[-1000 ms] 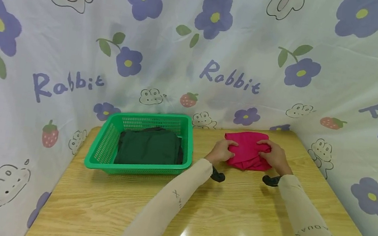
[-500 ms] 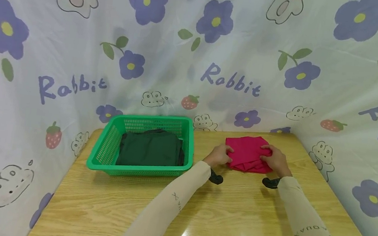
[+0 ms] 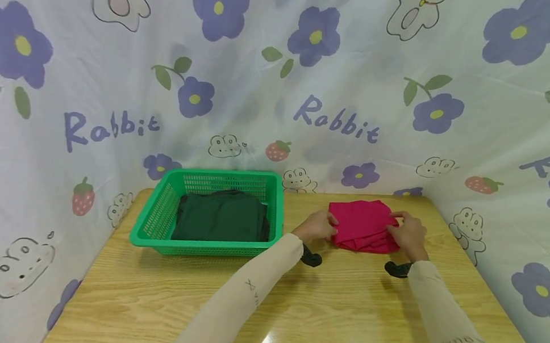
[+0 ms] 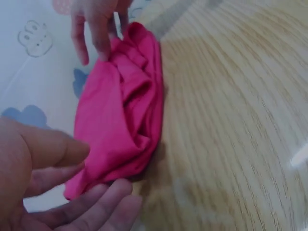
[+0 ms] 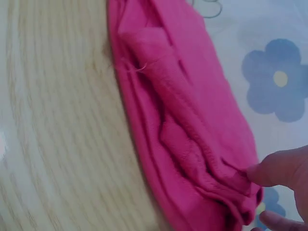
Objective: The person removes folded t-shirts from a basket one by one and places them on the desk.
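A folded bright pink garment (image 3: 360,223) lies on the table, with loose fold layers and seams showing along its near side. My left hand (image 3: 318,226) is at its left edge; in the left wrist view the thumb and loosely extended fingers (image 4: 103,204) lie around the corner without visibly gripping it. At the opposite edge, my right hand (image 3: 408,235) has its fingers spread. Its thumb (image 5: 279,166) touches the cloth in the right wrist view, and some fingers are out of frame there.
A green plastic basket (image 3: 204,247) stands left of my hands, with dark green folded clothing (image 3: 222,217) in it. The wooden table (image 3: 330,310) runs up to a patterned curtain (image 3: 263,101) at the back and sides.
The pink garment has been lowered and now lies flatter. My right hand has loosened and shifted slightly right, and my left hand has eased slightly left. The basket stays put.
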Demonstrator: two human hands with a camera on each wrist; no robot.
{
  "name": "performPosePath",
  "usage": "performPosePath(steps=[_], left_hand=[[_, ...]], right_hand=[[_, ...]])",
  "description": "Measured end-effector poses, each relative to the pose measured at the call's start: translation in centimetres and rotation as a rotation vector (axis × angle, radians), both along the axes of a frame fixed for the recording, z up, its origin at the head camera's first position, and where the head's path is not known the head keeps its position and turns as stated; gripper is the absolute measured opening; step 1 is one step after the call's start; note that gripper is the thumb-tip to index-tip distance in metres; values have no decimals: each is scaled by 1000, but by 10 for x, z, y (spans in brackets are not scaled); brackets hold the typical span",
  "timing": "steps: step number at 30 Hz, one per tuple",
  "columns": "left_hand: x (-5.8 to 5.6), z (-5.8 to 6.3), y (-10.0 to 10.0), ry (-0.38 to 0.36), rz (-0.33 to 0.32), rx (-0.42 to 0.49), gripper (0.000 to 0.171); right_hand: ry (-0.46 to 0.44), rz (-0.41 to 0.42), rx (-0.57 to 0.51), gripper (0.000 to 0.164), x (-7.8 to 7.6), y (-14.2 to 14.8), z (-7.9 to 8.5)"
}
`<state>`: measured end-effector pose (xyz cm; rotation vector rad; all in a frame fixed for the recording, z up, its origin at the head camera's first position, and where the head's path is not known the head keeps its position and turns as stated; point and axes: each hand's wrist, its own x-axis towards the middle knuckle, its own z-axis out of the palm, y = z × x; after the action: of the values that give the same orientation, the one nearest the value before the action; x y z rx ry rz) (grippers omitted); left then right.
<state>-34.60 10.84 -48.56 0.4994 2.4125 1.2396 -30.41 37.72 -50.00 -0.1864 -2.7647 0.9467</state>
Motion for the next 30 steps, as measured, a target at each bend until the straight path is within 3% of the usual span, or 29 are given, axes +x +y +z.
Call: performPosePath(steps=[5, 13, 22, 30], left_hand=[[4, 10, -4, -20, -25, 59, 22], [12, 33, -3, -65, -98, 163, 27], [13, 57, -16, -71, -161, 252, 15], [13, 74, -35, -5, -178, 221, 15]], right_hand=[[43, -10, -83, 42, 7, -1, 10], [52, 61, -218, 43, 12, -11, 22], [71, 153, -220, 43, 10, -30, 36], [53, 191, -237, 43, 12, -46, 44]])
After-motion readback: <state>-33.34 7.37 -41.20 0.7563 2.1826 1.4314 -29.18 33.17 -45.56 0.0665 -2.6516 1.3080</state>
